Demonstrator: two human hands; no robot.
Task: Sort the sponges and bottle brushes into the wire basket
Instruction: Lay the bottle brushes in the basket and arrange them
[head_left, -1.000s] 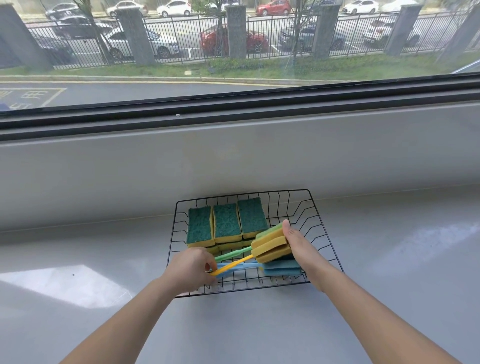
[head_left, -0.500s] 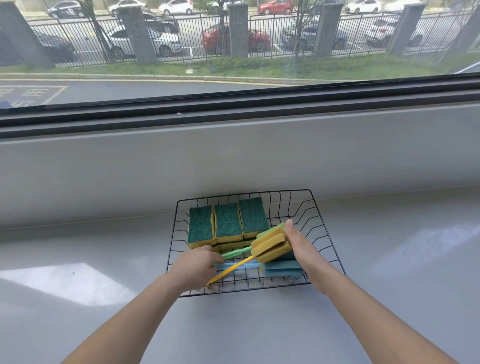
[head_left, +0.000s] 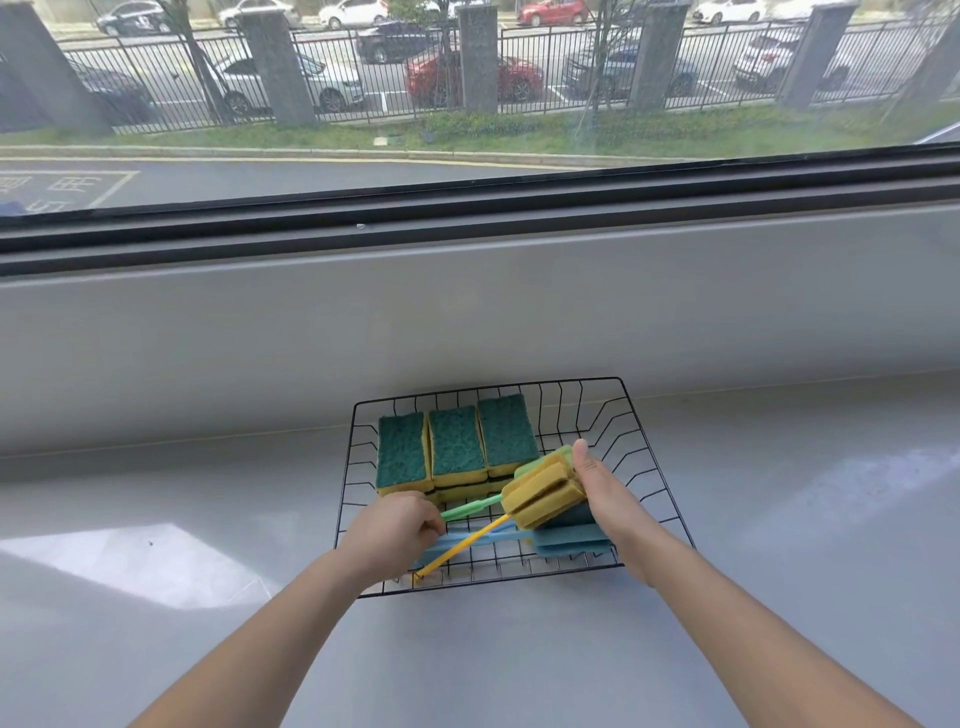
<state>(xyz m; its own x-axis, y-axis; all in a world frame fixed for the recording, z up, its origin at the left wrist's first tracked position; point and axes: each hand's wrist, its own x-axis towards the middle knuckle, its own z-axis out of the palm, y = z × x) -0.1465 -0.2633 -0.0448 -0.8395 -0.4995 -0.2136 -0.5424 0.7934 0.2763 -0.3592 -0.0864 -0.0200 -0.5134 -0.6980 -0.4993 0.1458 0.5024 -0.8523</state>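
A wire basket (head_left: 571, 383) is set on a grey shelf (head_left: 779, 519) under a big window (head_left: 467, 156). Three sponges (head_left: 456, 441) with green tops and yellow bottoms are lined up side by side at the back left of the basket, and more sponges can be seen stacked under them. Three bottle brushes are laid across the front part of the basket, with their soft heads to the right and their thin handles pointed to the left. The yellow brush (head_left: 543, 493) is held up on top by the right hand (head_left: 608, 499). The thumb is pressed along the right side of its head, and the other fingers are hidden behind it. Its handle is slanted down to the front wires of the basket, just beside the left hand (head_left: 395, 530). The green brush (head_left: 470, 508) is tucked behind the yellow one, and the end of its handle is pinched in the curled fingers of the left hand. The blue brush (head_left: 571, 540) is laid flat on the basket floor under the other two, and part of its handle is covered by the left hand. The two hands are kept apart, one at each end of the brushes. A bright patch of light (head_left: 130, 561) is seen on the shelf at the left. Parked cars (head_left: 472, 78) and a black fence (head_left: 717, 67) are seen outside, past a strip of grass.
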